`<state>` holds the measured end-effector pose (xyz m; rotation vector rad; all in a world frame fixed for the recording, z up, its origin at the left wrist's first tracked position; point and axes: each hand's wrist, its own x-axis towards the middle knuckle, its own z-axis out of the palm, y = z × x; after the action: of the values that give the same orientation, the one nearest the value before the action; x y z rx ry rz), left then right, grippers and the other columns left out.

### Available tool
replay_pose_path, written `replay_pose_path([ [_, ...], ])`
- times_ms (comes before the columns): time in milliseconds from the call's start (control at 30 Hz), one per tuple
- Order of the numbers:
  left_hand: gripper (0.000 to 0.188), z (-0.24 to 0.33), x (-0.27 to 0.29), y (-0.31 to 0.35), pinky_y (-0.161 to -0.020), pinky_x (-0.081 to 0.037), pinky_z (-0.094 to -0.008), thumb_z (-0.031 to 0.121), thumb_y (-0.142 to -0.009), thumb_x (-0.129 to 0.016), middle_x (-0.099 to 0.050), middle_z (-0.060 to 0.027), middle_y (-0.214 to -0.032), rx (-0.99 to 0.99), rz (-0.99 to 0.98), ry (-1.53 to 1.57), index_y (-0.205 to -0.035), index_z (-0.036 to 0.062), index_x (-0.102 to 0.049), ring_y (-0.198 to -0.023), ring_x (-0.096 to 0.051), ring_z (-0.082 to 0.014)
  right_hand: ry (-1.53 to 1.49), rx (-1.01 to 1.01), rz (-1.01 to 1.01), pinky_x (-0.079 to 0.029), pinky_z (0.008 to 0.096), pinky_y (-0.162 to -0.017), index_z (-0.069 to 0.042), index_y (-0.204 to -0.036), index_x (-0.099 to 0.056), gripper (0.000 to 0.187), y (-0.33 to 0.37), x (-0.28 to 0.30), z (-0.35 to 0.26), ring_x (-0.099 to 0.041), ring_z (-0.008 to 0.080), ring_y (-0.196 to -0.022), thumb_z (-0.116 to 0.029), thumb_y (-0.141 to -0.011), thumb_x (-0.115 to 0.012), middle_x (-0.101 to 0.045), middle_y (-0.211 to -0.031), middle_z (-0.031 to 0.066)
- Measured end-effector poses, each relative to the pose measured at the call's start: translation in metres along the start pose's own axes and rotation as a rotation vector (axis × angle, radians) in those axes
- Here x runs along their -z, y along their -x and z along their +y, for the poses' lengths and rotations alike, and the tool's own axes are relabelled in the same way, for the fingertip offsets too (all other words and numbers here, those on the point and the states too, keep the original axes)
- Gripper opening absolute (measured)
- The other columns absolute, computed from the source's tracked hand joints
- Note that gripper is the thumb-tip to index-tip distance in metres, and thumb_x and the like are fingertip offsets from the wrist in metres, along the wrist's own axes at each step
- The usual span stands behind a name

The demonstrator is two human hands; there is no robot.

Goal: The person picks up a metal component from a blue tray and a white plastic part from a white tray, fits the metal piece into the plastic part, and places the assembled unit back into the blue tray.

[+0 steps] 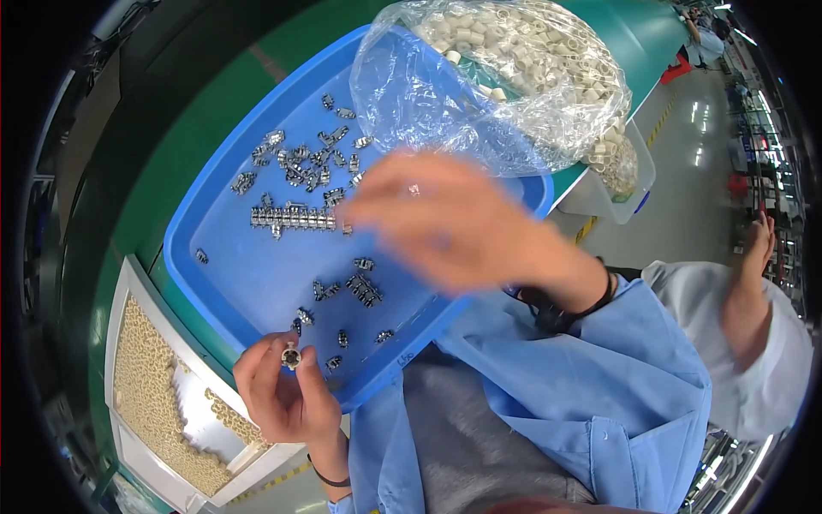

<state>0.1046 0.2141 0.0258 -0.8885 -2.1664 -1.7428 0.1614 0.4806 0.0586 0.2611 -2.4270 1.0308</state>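
In the head view, the person's left hand (295, 415) is at the near edge of a large blue plastic tray (248, 278), pinching a small round cream-and-metal part (291, 355) between thumb and fingers, its round end with a dark centre facing up toward the camera. The right hand (454, 223) is over the tray's right half, blurred, its fingers pointing left toward a straight row of shiny silver metal pieces (293, 218); whether it pinches anything cannot be told. A loose cluster of similar silver metal pieces (308, 163) lies beyond the row, with others scattered in the tray toward the left hand. A clear plastic bag of short cream-white cylinders (548, 51) overlaps the tray's far right corner and lies on a green tabletop (659, 43); a translucent plastic bin (635, 184) with pale rings stands just beside it. To the left of the left hand, a white tray (201, 420) holds many small beige rings (150, 385), leaving part of its bottom bare. At the right is another person's white sleeve (775, 368).
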Motion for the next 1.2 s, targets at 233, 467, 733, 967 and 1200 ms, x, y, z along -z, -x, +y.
replay_pose_path([
  [233,0.029,0.001,-0.009,-0.006,-0.076,-0.056,-0.0349,-0.009,-0.083,-0.07,-0.063,-0.0198,-0.106,0.006,-0.144,-0.022,-0.112,-0.0078,-0.067,-0.086,-0.066,-0.0275,0.792,-0.209,-0.125,-0.052,0.0407,-0.079,-0.005,-0.094,-0.073,0.016,0.029,0.13,0.134,-0.065,0.0319,-0.085,-0.01,-0.08,-0.066,-0.066,-0.089,0.0135],
  [467,0.025,-0.002,-0.008,-0.006,-0.083,-0.053,-0.0367,-0.011,-0.086,-0.067,-0.061,-0.0181,-0.107,-0.024,-0.163,-0.091,-0.111,-0.0081,-0.065,-0.095,-0.061,-0.027,0.633,-0.518,-0.334,-0.052,0.0468,-0.073,-0.005,-0.073,-0.066,0.009,0.017,0.113,0.147,-0.065,0.0369,-0.076,-0.014,-0.075,-0.065,-0.065,-0.073,0.0142],
  [733,0.022,0.006,-0.015,-0.014,-0.076,-0.057,-0.0357,-0.005,-0.09,-0.072,-0.059,-0.0204,-0.11,-0.088,-0.306,-0.191,-0.11,-0.0093,-0.064,-0.089,-0.064,-0.0275,0.561,-0.466,0.03,-0.054,0.0455,-0.072,-0.005,-0.083,-0.066,0.009,0.03,0.131,0.124,-0.07,0.0336,-0.08,-0.012,-0.079,-0.065,-0.069,-0.077,0.0139],
  [967,0.019,0.015,-0.018,-0.011,-0.075,-0.057,-0.0358,-0.005,-0.089,-0.073,-0.06,-0.0199,-0.106,-0.043,-0.228,-0.082,-0.107,-0.0092,-0.066,-0.088,-0.063,-0.0275,0.073,-0.298,0.1,-0.055,0.0396,-0.071,-0.001,-0.106,-0.069,0.024,0.0,0.085,0.053,-0.071,0.0283,-0.082,-0.016,-0.087,-0.066,-0.07,-0.091,0.0162],
  [1200,0.026,0.024,-0.015,-0.024,-0.086,-0.051,-0.0381,-0.01,-0.084,-0.069,-0.062,-0.0185,-0.107,-0.151,-0.202,-0.142,-0.11,-0.0073,-0.066,-0.096,-0.06,-0.0289,-0.787,-0.226,0.037,-0.053,0.0294,-0.066,0.0,-0.11,-0.07,0.016,-0.017,0.035,-0.001,-0.067,0.0145,-0.076,-0.01,-0.099,-0.062,-0.069,-0.087,0.0058],
])
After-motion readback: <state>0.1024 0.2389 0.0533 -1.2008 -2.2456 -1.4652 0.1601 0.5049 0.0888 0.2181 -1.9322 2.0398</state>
